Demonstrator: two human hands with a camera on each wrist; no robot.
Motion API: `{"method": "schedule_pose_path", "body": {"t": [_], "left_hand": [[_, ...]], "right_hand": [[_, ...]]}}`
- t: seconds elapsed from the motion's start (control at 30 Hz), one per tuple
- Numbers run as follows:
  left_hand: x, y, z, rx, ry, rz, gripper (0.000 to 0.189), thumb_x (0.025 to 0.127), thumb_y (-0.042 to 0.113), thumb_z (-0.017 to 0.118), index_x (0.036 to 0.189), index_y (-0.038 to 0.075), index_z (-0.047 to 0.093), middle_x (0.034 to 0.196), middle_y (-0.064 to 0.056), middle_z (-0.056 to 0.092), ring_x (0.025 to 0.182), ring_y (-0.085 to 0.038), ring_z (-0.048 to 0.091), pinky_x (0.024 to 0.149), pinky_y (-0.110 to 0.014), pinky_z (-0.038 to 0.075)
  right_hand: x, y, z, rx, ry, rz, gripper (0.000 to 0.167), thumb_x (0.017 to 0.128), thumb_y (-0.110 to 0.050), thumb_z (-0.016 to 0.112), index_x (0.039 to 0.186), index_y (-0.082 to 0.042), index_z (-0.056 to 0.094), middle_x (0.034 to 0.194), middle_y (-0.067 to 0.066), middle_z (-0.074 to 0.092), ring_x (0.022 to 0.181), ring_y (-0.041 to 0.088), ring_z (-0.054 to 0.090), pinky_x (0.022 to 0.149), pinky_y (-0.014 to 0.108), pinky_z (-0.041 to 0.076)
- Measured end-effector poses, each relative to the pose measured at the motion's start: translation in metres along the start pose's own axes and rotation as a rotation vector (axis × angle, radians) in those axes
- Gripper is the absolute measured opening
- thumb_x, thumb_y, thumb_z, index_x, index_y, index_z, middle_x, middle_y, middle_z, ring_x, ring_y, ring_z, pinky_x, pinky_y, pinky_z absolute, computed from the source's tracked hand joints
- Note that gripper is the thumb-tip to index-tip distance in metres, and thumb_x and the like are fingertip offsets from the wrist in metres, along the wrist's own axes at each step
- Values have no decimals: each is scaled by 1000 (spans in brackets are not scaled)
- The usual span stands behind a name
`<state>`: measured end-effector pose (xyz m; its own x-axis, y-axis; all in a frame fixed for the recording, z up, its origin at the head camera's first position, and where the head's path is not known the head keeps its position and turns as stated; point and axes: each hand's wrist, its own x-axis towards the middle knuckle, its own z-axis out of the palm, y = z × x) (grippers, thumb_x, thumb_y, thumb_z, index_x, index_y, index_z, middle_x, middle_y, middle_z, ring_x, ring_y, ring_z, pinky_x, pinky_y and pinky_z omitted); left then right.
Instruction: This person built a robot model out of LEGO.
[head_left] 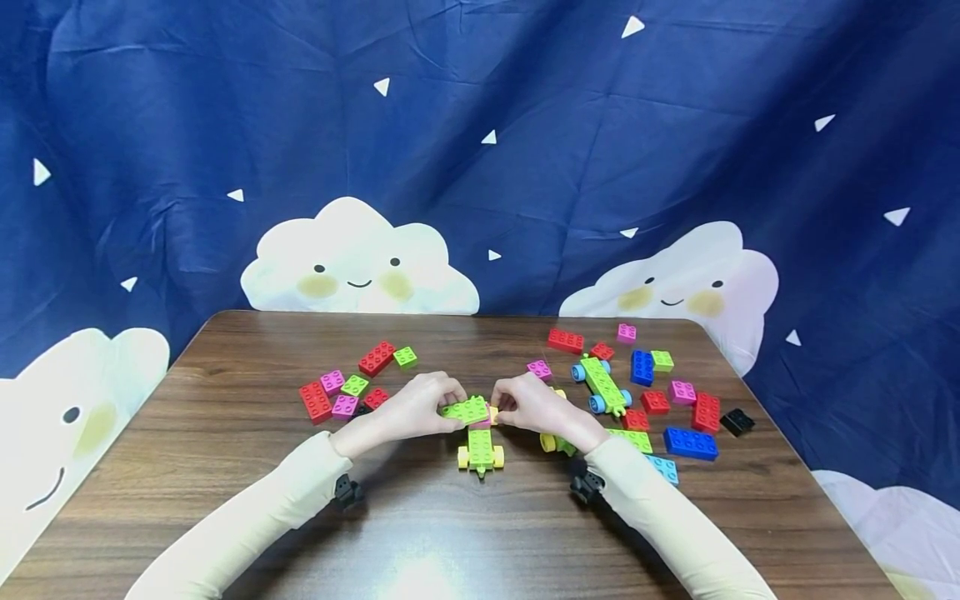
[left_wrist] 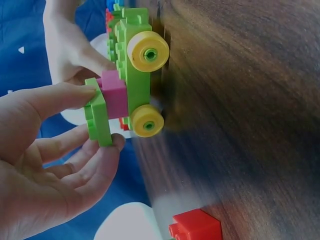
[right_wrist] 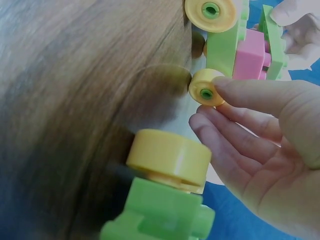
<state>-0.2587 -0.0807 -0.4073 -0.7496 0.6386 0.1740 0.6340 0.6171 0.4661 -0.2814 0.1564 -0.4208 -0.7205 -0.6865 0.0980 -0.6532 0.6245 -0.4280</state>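
My left hand (head_left: 429,406) pinches a flat green building brick (head_left: 465,410) between thumb and fingertips. That brick lies over the studs of a pink brick (left_wrist: 115,95), slightly tilted in the left wrist view. The pink brick sits on a green toy car base (head_left: 480,450) with yellow wheels, which stands on the table in front of me. With thumb and fingers, my right hand (head_left: 534,404) holds the car base by one far yellow wheel (right_wrist: 206,93). Beside my right wrist is a second yellow-wheeled green base (right_wrist: 155,210), partly hidden by my arm in the head view.
A green car base with blue wheels (head_left: 602,386) stands at the right, among several red, pink, green, black and blue bricks (head_left: 691,443). Further bricks, including a red one (head_left: 316,402), lie to the left. A blue curtain (head_left: 525,167) hangs behind the wooden table (head_left: 247,417).
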Motion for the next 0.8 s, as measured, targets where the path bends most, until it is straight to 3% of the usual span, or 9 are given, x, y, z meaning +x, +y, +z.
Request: {"method": "schedule_pose_path", "body": {"t": [0.53, 0.8], "left_hand": [[2, 6, 5, 3, 28, -24, 35, 80, 30, 82, 103, 6, 71, 93, -6, 73, 86, -16, 68, 76, -24, 56], [1, 12, 5, -6, 13, 12, 49, 83, 26, 80, 124, 5, 65, 94, -6, 68, 78, -16, 61, 65, -16, 45]], "right_hand": [[-3, 1, -1, -12, -1, -6, 10, 84, -6, 75, 90, -6, 68, 86, 8, 73, 75, 9, 65, 68, 17, 53], [-3, 0, -1, -10, -9, 11, 9, 84, -6, 75, 91, -5, 68, 86, 7, 73, 75, 8, 64, 70, 17, 53]]}}
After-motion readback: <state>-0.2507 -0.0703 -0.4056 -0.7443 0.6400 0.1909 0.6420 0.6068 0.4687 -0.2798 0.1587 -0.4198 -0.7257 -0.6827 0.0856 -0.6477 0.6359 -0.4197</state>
